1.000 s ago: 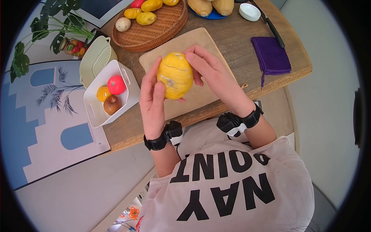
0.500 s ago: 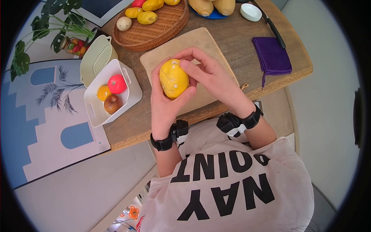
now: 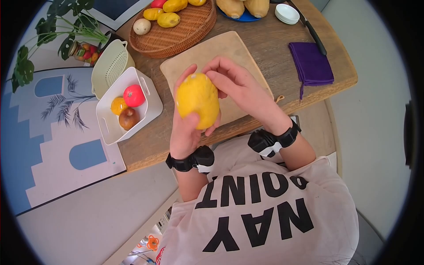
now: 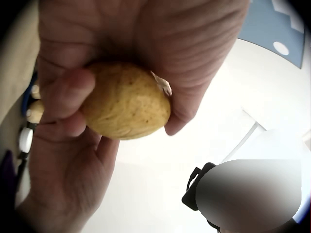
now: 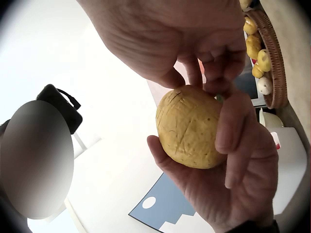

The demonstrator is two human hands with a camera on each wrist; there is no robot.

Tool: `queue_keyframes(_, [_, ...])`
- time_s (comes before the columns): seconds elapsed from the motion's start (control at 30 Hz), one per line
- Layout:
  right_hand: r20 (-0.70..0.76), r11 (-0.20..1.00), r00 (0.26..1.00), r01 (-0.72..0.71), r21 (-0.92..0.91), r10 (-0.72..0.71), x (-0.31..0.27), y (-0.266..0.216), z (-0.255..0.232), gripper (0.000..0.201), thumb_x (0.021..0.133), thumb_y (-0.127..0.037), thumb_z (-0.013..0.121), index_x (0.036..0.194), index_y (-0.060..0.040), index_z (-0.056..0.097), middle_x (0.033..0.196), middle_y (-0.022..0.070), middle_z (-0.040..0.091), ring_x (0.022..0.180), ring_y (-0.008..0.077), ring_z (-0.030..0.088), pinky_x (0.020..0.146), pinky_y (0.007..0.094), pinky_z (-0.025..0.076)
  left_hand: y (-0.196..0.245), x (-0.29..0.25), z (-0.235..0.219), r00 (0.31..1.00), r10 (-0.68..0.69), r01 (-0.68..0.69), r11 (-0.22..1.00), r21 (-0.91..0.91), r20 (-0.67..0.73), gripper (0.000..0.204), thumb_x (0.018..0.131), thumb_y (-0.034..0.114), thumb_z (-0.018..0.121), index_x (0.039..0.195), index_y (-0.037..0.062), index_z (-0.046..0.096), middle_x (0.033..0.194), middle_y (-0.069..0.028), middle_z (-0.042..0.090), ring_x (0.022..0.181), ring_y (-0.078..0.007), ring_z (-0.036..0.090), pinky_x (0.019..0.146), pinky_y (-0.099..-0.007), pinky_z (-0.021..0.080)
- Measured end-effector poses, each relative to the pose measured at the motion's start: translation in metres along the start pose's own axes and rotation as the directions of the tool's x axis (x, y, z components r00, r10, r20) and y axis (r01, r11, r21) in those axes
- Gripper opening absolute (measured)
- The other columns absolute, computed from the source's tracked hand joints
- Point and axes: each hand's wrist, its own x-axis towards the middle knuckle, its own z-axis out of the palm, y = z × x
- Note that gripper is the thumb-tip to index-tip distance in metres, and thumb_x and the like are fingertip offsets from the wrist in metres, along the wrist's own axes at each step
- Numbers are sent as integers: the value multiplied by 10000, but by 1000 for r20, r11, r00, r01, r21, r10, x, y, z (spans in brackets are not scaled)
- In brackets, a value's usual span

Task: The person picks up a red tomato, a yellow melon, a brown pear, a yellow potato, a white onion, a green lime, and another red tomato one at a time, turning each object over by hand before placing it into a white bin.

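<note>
A yellow, rounded object [image 3: 197,100] with a creased surface is held up above the cutting board [image 3: 234,48]. The left hand [image 3: 184,132] grips it from the near left side, thumb across its front and fingers curled behind. At its far end, the right hand [image 3: 249,95] touches it with thumb and fingertips. In the left wrist view the object [image 4: 127,102] lies between the left thumb and curled fingers. The right wrist view shows the object [image 5: 189,126] with the right fingertips at its top and the left hand [image 5: 233,179] around its lower side.
At left, a white basket [image 3: 154,104] holds red, yellow and brown items beside a green colander [image 3: 110,66]. A wicker tray [image 3: 176,42] of produce stands behind. A knife [image 3: 315,37], purple cloth [image 3: 311,64] and white dishes [image 3: 287,14] lie right.
The left hand has turned the yellow object, showing a smoother side, and it now sits slightly nearer the body. The right hand's fingertips remain at its far end.
</note>
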Motion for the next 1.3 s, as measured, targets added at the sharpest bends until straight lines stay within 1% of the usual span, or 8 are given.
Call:
queue_keyframes(0.13, [-22,982,991,125,-144,-129,0,4,3,317,941,-185,609,1233,-72,559,940,-12,538,678,35,459,634,192,419,-5,1,0,959,-179,130,967,-220,-219,683,956,606,360,1342,51,452,1030,-125,608,548,-168,563,365,-208,342])
queue_keyframes(0.33, [24,929,985,171,-328,-172,-4,0,4,409,900,-182,667,1291,-109,570,957,-35,504,682,40,390,644,176,379,-7,4,-3,950,-193,160,976,-149,-244,602,984,569,309,1220,57,521,1000,-111,627,535,-195,576,373,-231,377])
queue_keyframes(0.63, [45,999,999,4,-32,-2,-2,-1,2,313,918,-170,647,1206,-58,596,851,-16,550,700,25,539,605,190,434,-9,4,-20,986,-158,164,841,-515,56,647,929,612,355,1222,69,552,1000,-101,643,786,-231,640,489,-286,491])
queue_keyframes(0.87, [60,999,998,-1,-42,4,0,2,-1,320,963,-217,604,1207,-14,565,965,21,613,785,59,579,708,215,482,-8,3,-19,988,-143,146,792,-593,52,603,945,578,357,1250,88,534,1105,-105,630,839,-240,648,567,-297,509])
queue_keyframes(1.0, [6,941,997,75,-330,-78,-6,1,7,395,988,-260,565,1298,-21,509,1110,59,596,904,103,592,795,251,492,0,4,0,954,-216,125,917,-379,-208,553,962,512,381,1304,89,484,1177,-114,602,830,-245,647,572,-290,505])
queue_keyframes(1.03, [16,964,997,71,-255,-69,-5,4,6,407,992,-262,556,1316,-23,495,1138,65,586,940,112,586,814,257,488,1,4,3,951,-194,123,953,-277,-243,543,966,492,388,1321,89,469,1200,-118,592,826,-247,648,572,-288,506])
queue_keyframes(1.1, [37,993,998,59,-100,-56,-1,10,4,434,998,-268,538,1353,-29,466,1192,78,567,1012,130,575,852,267,479,0,4,5,968,-128,86,977,-196,-215,560,950,447,424,1382,91,408,1217,-135,572,808,-251,648,567,-286,511])
queue_keyframes(1.3, [55,999,998,14,-46,-12,-1,1,-2,403,1021,-263,469,1354,-36,470,1198,65,572,1086,130,539,916,270,446,10,0,8,993,-91,84,992,-92,-74,819,858,271,570,1539,174,125,1268,-181,503,917,-278,642,555,-294,549])
